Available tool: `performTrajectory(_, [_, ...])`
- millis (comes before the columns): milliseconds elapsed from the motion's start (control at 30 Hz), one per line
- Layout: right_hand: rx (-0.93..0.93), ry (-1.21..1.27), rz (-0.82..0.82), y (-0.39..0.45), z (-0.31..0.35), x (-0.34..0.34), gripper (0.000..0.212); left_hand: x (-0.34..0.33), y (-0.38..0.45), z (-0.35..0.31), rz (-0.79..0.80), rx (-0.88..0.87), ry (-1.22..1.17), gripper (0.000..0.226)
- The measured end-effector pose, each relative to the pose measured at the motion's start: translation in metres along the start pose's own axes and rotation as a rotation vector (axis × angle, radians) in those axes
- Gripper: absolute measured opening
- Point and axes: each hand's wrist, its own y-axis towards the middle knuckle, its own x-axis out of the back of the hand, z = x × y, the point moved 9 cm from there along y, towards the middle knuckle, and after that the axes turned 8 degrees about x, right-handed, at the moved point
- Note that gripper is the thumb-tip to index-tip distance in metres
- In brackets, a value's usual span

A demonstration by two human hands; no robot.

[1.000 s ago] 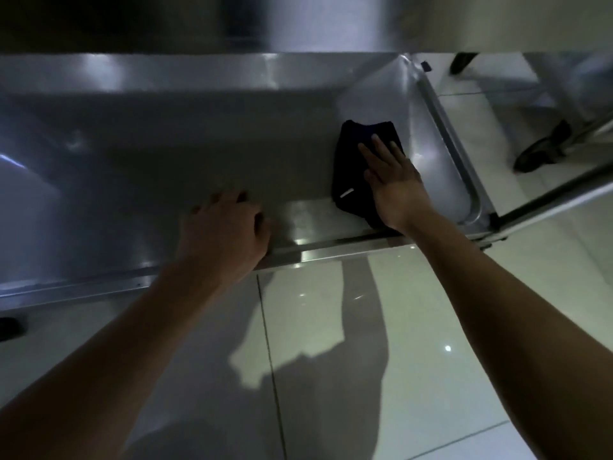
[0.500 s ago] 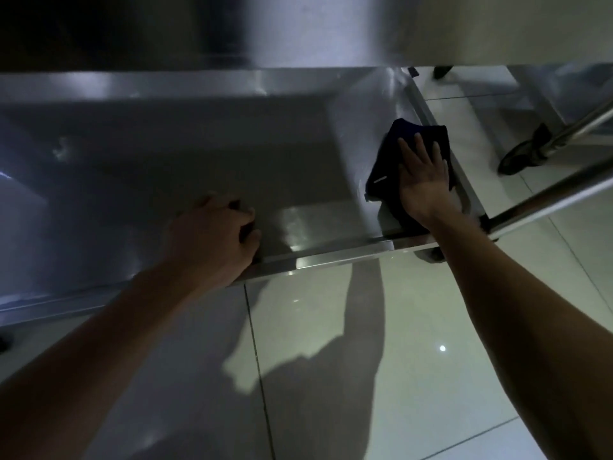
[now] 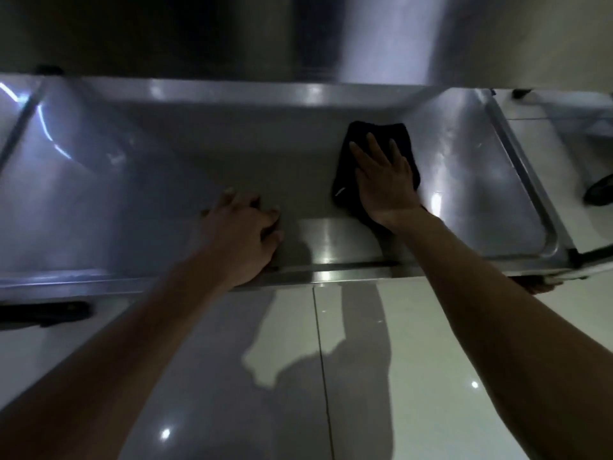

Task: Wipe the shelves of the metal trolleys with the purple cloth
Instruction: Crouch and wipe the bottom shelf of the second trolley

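Steel shelf [image 3: 232,154] of a trolley carries the purple cloth [image 3: 371,141] toward its right end, pinned flat beneath the right hand [image 3: 384,180], whose straight fingers [image 3: 374,147] stop short of the cloth's far edge. Left hand [image 3: 242,234] rests near the shelf's front edge, fingers loosely bent, gripping nothing.

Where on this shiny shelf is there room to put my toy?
Bare metal lies left of the left hand, and between the cloth and the shelf's right rim. The middle is crowded: the right hand presses the cloth there.
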Motion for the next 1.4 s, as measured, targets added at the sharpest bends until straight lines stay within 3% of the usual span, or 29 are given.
performTrajectory(233, [0.301,0.080,0.085,0.056,0.156,-0.055,0.049,-0.003,-0.005,0.012,0.005,0.017,-0.016,0.052])
performTrajectory(467, [0.386,0.133,0.126,0.062,0.161,-0.050,0.049,0.003,-0.015,0.028,0.002,0.037,-0.036,0.052])
performTrajectory(633, [0.329,0.063,0.100,0.059,0.111,-0.030,0.050,0.013,-0.016,0.021,0.001,0.061,-0.025,0.044])
performTrajectory(867, [0.228,-0.056,0.027,0.038,-0.024,0.024,0.044,0.016,-0.021,0.011,0.017,0.091,0.025,0.047])
performTrajectory(1000, [-0.040,-0.142,0.010,0.016,-0.116,0.052,0.048,0.016,-0.019,-0.009,0.031,0.081,0.096,0.057])
performTrajectory(1133, [-0.110,-0.127,-0.037,0.001,-0.140,0.064,0.049,-0.013,-0.037,-0.072,0.092,-0.122,0.102,0.079])
performTrajectory(1300, [-0.130,-0.133,0.030,-0.013,-0.167,0.070,0.048,-0.024,-0.040,-0.085,0.100,-0.118,0.125,0.091])
performTrajectory(1400, [-0.238,-0.089,-0.013,-0.031,-0.193,0.081,0.051,-0.023,-0.040,-0.090,0.098,-0.098,0.094,0.092])
